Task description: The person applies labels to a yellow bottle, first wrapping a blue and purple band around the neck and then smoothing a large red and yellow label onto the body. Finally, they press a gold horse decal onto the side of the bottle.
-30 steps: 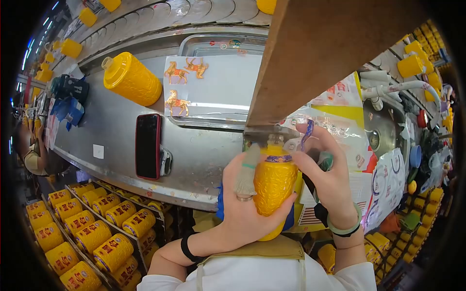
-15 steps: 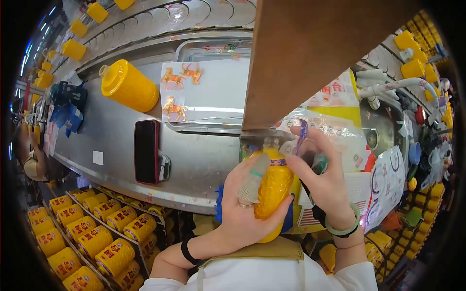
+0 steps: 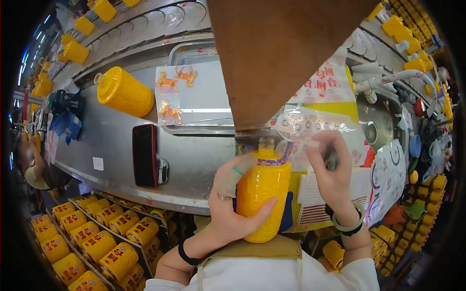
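My left hand point(image 3: 230, 201) is wrapped round a yellow bottle point(image 3: 264, 196) with an embossed surface and a clear knobbed glass top. A beige finger cover with a green line sits on this hand. Round the bottle's neck runs a purple patterned strip label point(image 3: 272, 162), its right end standing loose and away from the glass. To the right of that end is my right hand point(image 3: 332, 165), thumb and forefinger pinched together. Something whitish shows at those fingertips, and I cannot tell what it is.
On the steel bench stand another yellow bottle point(image 3: 125, 92), a phone point(image 3: 145, 155) and a tray with golden horse stickers point(image 3: 170, 112). A brown board point(image 3: 286, 53) juts over the bench. Printed plastic sheets point(image 3: 320, 121) and a sink point(image 3: 376, 128) lie right. Racked yellow bottles point(image 3: 99, 245) fill the lower left.
The bottle has turned more upright in my left hand. My right hand has moved right and down from the neck, and the strip's end, earlier at its fingertips, now stands beside the bottle.
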### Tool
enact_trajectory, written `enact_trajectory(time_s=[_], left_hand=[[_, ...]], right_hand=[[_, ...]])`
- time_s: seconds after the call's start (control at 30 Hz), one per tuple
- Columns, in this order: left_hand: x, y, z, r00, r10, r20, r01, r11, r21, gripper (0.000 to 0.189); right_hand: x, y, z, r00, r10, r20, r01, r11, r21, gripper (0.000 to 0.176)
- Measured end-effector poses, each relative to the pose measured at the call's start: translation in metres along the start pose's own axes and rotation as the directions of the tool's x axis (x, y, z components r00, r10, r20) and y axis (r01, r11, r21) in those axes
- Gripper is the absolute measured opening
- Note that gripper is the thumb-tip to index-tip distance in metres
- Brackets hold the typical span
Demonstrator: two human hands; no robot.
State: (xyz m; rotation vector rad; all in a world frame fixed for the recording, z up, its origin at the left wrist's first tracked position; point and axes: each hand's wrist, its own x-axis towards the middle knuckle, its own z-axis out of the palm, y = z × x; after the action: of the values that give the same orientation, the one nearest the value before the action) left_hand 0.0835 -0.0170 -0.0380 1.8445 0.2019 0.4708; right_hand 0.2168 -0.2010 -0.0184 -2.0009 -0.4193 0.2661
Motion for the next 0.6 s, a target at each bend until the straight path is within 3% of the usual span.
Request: enact_trajectory(time_s=[0.03, 0.07, 0.1, 0.17, 0.23, 0.33, 0.43, 0.53, 0.57, 0.6], left_hand=[[0.001, -0.002, -0.001, 1.0, -0.005, 0.0, 0.005, 0.998, -0.064, 0.07], [0.001, 0.0, -0.001, 1.0, -0.003, -0.001, 0.003, 0.998, -0.06, 0.07], [0.002, 0.005, -0.002, 1.0, 0.016, 0.001, -0.016, 1.0, -0.007, 0.072], [0.004, 0.016, -0.001, 0.999, 0.037, 0.006, -0.037, 0.998, 0.048, 0.074], [0.006, 0.025, 0.004, 0.998, -0.029, 0.056, 0.026, 0.998, 0.055, 0.077], [0.002, 0.017, 0.008, 1.0, 0.028, 0.012, -0.029, 0.994, 0.108, 0.079], [0.005, 0.021, 0.005, 0.998, 0.058, 0.021, -0.06, 0.986, 0.154, 0.078], [0.006, 0.02, 0.002, 0.998, 0.052, 0.037, -0.057, 0.987, 0.151, 0.076], [0.005, 0.019, 0.001, 0.998, 0.055, 0.038, -0.06, 0.987, 0.15, 0.076], [0.004, 0.018, 0.001, 0.999, 0.023, 0.035, -0.026, 0.995, 0.094, 0.076]], right_hand=[[-0.001, -0.007, -0.001, 0.983, -0.177, -0.04, 0.174, 0.982, -0.067, 0.022], [0.001, -0.014, -0.002, 0.929, -0.368, 0.023, 0.369, 0.927, -0.069, 0.019], [0.002, -0.021, 0.0, 0.929, -0.369, 0.022, 0.37, 0.927, -0.065, 0.019], [0.004, -0.033, 0.008, 0.836, -0.526, 0.157, 0.543, 0.834, -0.097, 0.029], [0.008, -0.032, 0.012, 0.821, -0.544, 0.171, 0.562, 0.823, -0.078, 0.038], [0.009, -0.035, 0.015, 0.845, -0.49, 0.213, 0.513, 0.856, -0.062, 0.039], [-0.001, -0.029, 0.012, 0.921, -0.363, 0.145, 0.381, 0.915, -0.131, 0.042], [-0.01, -0.019, 0.001, 0.992, -0.06, 0.11, 0.08, 0.98, -0.183, 0.038], [-0.012, -0.012, -0.001, 0.992, -0.062, 0.107, 0.081, 0.98, -0.184, 0.038], [-0.014, -0.004, -0.004, 0.998, 0.029, 0.059, -0.015, 0.972, -0.233, 0.039]])
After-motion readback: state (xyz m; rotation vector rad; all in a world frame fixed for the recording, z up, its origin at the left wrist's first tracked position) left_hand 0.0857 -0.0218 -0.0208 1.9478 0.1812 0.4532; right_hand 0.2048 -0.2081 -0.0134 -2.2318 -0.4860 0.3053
